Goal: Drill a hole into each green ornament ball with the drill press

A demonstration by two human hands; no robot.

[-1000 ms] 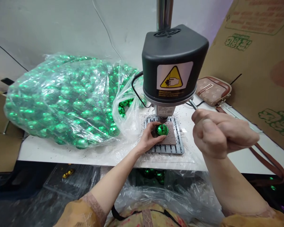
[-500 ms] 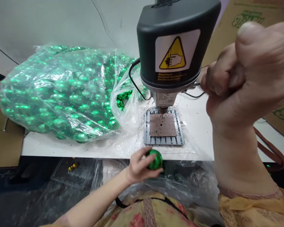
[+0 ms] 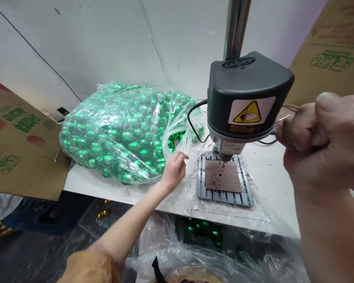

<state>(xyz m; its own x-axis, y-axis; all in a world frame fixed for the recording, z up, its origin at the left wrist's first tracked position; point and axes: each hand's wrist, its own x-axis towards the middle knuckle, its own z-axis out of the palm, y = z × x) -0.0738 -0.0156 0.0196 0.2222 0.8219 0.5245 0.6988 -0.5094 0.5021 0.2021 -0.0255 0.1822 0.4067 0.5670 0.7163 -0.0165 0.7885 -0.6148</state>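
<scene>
The clear bag (image 3: 115, 133) of green faceted balls lies on the tabletop (image 3: 93, 184), its opening just beyond the left hand (image 3: 174, 169). That hand's fingers are curled in; whether they hold anything cannot be told. Next stands the drill press (image 3: 247, 98) over a brown pad (image 3: 224, 179). Beside its head, the right hand (image 3: 327, 135) is closed in a fist, contents hidden.

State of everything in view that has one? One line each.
Left hand: fingers curled, by the bag's mouth; any grip hidden
Right hand: closed, beside the drill press
Drill press: upright; can't tell if running
Plastic bag: mouth open, full of green balls
Brown board: flat, holed, strewn with chips
Slotted base: under board, chip-littered
</scene>
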